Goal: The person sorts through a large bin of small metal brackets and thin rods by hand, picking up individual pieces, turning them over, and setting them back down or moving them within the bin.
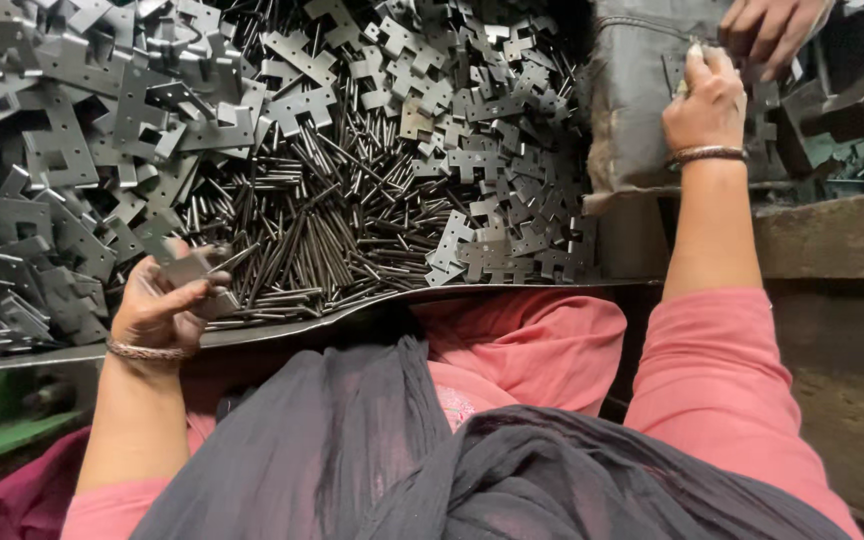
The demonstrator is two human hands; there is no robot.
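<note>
At the near edge of a wide metal tray point(372, 300), the left hand point(162, 305) is closed around a grey hinge leaf point(187, 265), thumb and fingers pinching it with a thin steel pin point(237, 258) lying across it and pointing out to the right. This looks like the step of pairing pin and leaf. Going further would call for lining the pin's tip up with the leaf's curled knuckles, which are small and partly hidden by the fingers. The right hand point(707, 100) is well apart, stretched up to the mouth of a dark sack point(632, 90), its fingers bunched shut. Whether it grips anything I cannot tell. Another person's hand point(767, 25) hangs just above it at the frame's top edge. The tray holds three loose heaps: large hinge leaves point(52, 150) on the left, a dense spread of pins point(342, 220) in the middle, and smaller hinge leaves point(492, 200) on the right. A few similar leaves show inside the sack beside the right hand. Each wrist carries a bangle.
</note>
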